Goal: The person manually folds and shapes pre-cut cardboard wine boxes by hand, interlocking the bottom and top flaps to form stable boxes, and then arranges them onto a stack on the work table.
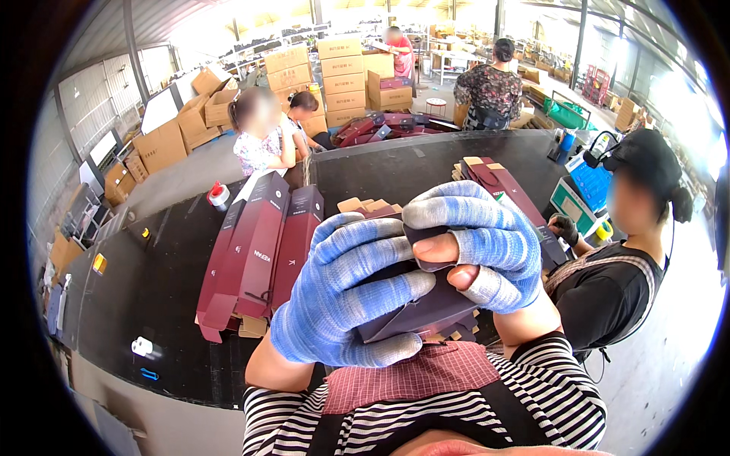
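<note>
A long carton with a dark end [417, 313] is held up close in front of my chest. My left hand [351, 285], in a blue and white striped knit glove, wraps its fingers over the carton's near end. My right hand [480, 242] wears a matching glove with bare thumb and fingertip showing. It pinches a dark flap [423, 242] at the top of that end. Much of the carton is hidden behind my hands. To the left of my hands, several long maroon cartons [262, 254] lie side by side on the black table [152, 292], with open flaps at their near ends.
More cartons [506, 190] lie beyond my right hand. A co-worker [616, 266] in black stands at the right, beside a blue box [591, 182]. Tape rolls [218, 196] and a small blue tool [150, 374] are on the table. Other people and stacked brown boxes [342, 80] stand behind.
</note>
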`<state>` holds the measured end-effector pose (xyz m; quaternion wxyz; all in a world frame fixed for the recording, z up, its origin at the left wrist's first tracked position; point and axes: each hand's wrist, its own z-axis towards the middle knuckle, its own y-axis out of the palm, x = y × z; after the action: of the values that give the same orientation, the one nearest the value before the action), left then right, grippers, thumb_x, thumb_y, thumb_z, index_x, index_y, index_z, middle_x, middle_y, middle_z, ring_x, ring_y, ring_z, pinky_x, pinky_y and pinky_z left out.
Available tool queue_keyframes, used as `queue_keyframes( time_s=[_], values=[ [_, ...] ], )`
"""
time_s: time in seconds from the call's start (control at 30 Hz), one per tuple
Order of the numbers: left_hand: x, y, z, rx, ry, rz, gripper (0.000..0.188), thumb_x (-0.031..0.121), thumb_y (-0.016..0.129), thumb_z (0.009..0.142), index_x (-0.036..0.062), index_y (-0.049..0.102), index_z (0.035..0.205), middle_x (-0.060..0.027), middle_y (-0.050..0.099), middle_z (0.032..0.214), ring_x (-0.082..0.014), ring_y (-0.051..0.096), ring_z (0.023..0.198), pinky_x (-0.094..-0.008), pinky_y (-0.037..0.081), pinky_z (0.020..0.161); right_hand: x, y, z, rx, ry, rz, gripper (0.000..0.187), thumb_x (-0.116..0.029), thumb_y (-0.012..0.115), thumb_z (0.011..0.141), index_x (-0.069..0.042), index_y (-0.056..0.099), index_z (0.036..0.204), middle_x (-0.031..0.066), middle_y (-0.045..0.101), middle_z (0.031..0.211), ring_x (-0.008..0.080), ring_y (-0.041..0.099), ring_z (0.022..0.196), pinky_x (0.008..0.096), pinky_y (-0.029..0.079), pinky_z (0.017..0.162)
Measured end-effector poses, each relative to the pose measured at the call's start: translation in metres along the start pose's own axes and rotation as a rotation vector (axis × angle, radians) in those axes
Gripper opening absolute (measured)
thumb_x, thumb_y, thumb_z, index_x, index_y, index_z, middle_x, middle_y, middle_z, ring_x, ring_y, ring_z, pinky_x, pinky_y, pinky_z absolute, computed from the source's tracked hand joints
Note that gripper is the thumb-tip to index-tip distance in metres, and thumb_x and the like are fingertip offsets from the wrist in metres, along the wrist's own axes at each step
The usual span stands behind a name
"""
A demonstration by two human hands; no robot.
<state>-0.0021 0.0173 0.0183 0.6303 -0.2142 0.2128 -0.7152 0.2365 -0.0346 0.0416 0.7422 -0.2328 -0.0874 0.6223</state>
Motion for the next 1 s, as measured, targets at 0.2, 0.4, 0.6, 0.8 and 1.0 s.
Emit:
queue_keyframes(
  time_s=[0.2, 0.4, 0.6, 0.8, 1.0],
  values=[
    [-0.011, 0.015, -0.011, 0.15, 0.041, -0.095, 0.064, 0.045, 0.087, 0.072, 0.0091, 0.072, 0.123, -0.0142, 0.066, 0.13, -0.0389, 0.062, 0.122, -0.053, 0.044, 0.105, -0.006, -0.007, 0.0, -0.05, 0.07, -0.097, 0.024, -0.018, 0.067, 0.092, 0.0, 0.076, 0.104, 0.0205, 0.071, 0.12, 0.04, 0.067, 0.115, 0.0477, 0.051, 0.102],
    [-0.014, 0.035, -0.018, 0.317, 0.03, -0.15, 0.062, 0.044, 0.091, 0.068, 0.0067, 0.073, 0.115, -0.0147, 0.066, 0.125, -0.0391, 0.064, 0.117, -0.054, 0.047, 0.105, -0.009, -0.016, 0.001, -0.224, 0.127, -0.11, 0.023, -0.016, 0.067, 0.092, 0.001, 0.075, 0.106, 0.0216, 0.07, 0.12, 0.0411, 0.066, 0.115, 0.0496, 0.05, 0.104],
    [-0.015, 0.056, -0.028, 0.323, -0.012, -0.108, 0.059, 0.04, 0.092, 0.068, 0.0087, 0.071, 0.112, -0.012, 0.067, 0.121, -0.0371, 0.063, 0.119, -0.0564, 0.046, 0.107, 0.002, -0.013, -0.021, -0.24, 0.126, -0.1, 0.022, -0.014, 0.066, 0.092, 0.001, 0.073, 0.106, 0.0208, 0.069, 0.121, 0.0417, 0.066, 0.116, 0.0522, 0.049, 0.106],
    [-0.027, 0.074, -0.039, 0.331, -0.062, -0.104, 0.061, 0.041, 0.094, 0.065, 0.0116, 0.07, 0.114, -0.0094, 0.067, 0.121, -0.0344, 0.062, 0.121, -0.0578, 0.042, 0.111, 0.019, -0.009, -0.037, -0.187, 0.172, -0.097, 0.02, -0.011, 0.063, 0.087, 0.001, 0.074, 0.1, 0.0205, 0.07, 0.119, 0.0417, 0.067, 0.114, 0.0531, 0.049, 0.106],
    [-0.031, 0.078, -0.042, 0.355, -0.081, -0.108, 0.062, 0.043, 0.093, 0.066, 0.0113, 0.071, 0.114, -0.0096, 0.067, 0.121, -0.0348, 0.063, 0.122, -0.0586, 0.043, 0.111, 0.028, -0.009, -0.038, -0.194, 0.141, -0.138, 0.02, -0.013, 0.063, 0.086, 0.0, 0.074, 0.098, 0.0205, 0.07, 0.117, 0.0413, 0.068, 0.111, 0.0534, 0.051, 0.103]
  ],
)
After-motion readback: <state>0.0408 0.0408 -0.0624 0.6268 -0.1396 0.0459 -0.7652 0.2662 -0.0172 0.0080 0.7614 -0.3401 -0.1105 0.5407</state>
